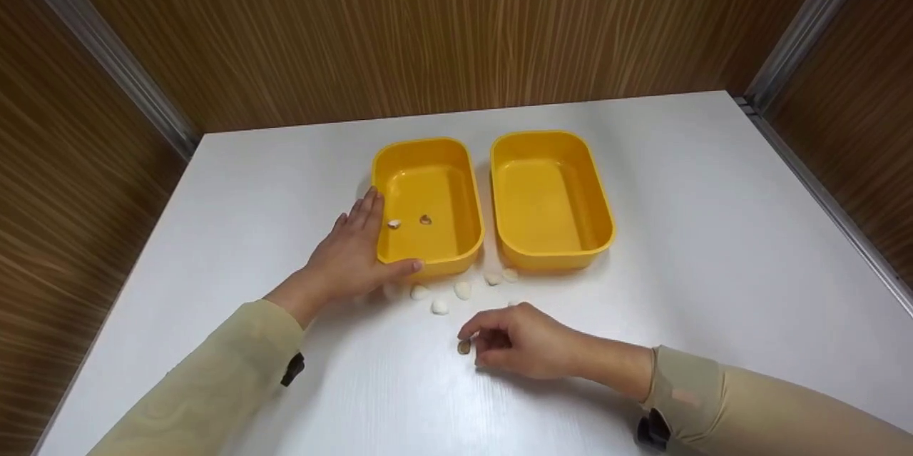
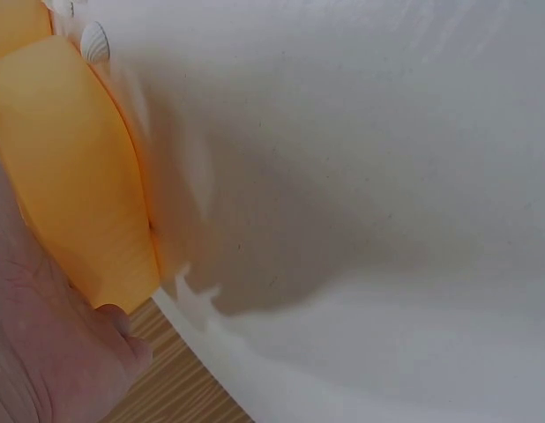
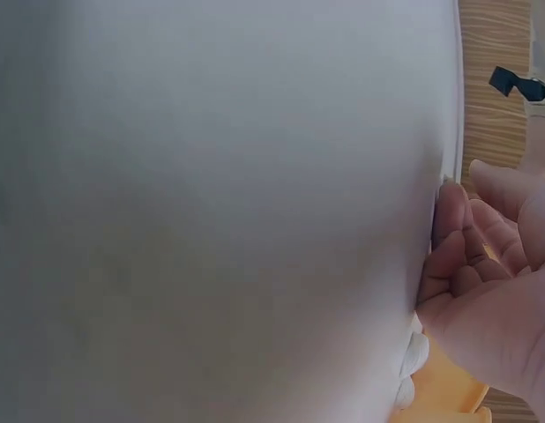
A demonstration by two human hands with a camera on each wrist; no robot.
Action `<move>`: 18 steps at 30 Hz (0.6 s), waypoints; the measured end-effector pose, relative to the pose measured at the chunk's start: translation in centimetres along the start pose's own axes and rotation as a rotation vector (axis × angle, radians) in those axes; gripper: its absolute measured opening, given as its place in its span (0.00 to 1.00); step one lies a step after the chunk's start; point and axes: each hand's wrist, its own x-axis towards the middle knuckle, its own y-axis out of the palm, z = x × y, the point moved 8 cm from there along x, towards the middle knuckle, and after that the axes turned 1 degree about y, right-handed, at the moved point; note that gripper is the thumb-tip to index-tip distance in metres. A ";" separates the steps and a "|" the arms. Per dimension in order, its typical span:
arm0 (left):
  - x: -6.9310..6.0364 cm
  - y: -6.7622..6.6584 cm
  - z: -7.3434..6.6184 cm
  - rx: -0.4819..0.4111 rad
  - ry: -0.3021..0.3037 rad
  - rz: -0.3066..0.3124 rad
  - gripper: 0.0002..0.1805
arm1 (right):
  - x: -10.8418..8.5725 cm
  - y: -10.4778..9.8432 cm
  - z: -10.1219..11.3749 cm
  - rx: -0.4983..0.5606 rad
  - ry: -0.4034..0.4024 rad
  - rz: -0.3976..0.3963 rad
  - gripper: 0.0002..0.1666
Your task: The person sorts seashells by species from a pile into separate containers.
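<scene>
My left hand (image 1: pixel 349 252) rests with fairly straight fingers along the left wall of the left yellow bin (image 1: pixel 476 228), its thumb at the near rim. Inside that bin lie a whitish shell (image 1: pixel 394 224) and a brown shell (image 1: pixel 426 219). Below the bins, my right hand (image 1: pixel 531 342) is bent over the table, its index fingertip at a small brown seashell (image 1: pixel 464 347). A gap shows between thumb and index finger; whether the fingertip touches the shell is hard to tell. In the right wrist view, the fingers (image 3: pixel 451 211) hang low at the tabletop.
Several white shells (image 1: pixel 440 307) lie scattered on the white table (image 1: pixel 692 256) between the bins and my right hand, one partly behind that hand. A second yellow bin (image 1: pixel 555 260) stands to the right, a narrow gap apart. Wood-grain panels (image 1: pixel 456 28) enclose the table.
</scene>
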 end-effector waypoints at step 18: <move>0.1 0.0 0.1 0.012 0.006 -0.011 0.75 | 0.0 0.7 0.0 -0.077 -0.034 0.003 0.14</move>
